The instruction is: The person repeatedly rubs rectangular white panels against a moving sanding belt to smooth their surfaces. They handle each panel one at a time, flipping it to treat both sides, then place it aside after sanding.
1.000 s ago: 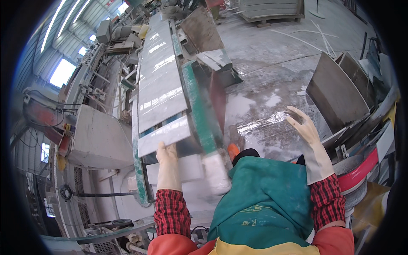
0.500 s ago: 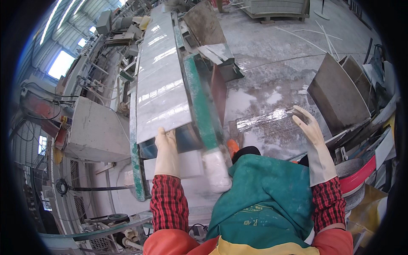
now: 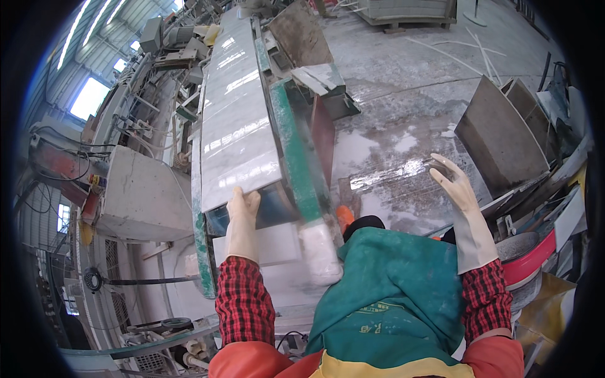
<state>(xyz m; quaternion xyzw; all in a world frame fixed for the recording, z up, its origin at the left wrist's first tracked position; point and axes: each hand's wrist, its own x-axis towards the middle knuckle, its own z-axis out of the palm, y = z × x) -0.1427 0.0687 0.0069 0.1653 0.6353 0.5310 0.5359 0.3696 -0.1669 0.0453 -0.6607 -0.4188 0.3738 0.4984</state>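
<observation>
A long, glossy white-grey stone slab (image 3: 236,135) lies on a narrow conveyor with green side rails (image 3: 295,151). My left hand (image 3: 242,211), in a cream rubber glove, is closed at the slab's near edge, with its fingertips hidden around that edge. Below it a white block (image 3: 277,244) lies across the conveyor's end, beside a white, rounded wrapped bundle (image 3: 320,252). Out to the right, my right hand (image 3: 459,192) hangs in the air above the floor in a matching glove. Its thumb and fingers are apart, and it holds nothing.
Brown boards (image 3: 501,138) lean at the right, beside a red-rimmed round tub (image 3: 532,259). A large pale box-shaped block (image 3: 146,192) stands left of the conveyor. Thin white strips (image 3: 485,57) lie on the floor at the far right, near a pallet crate (image 3: 403,11).
My left hand has shifted slightly left along the slab's near edge. My right hand has barely moved, staying open in the air.
</observation>
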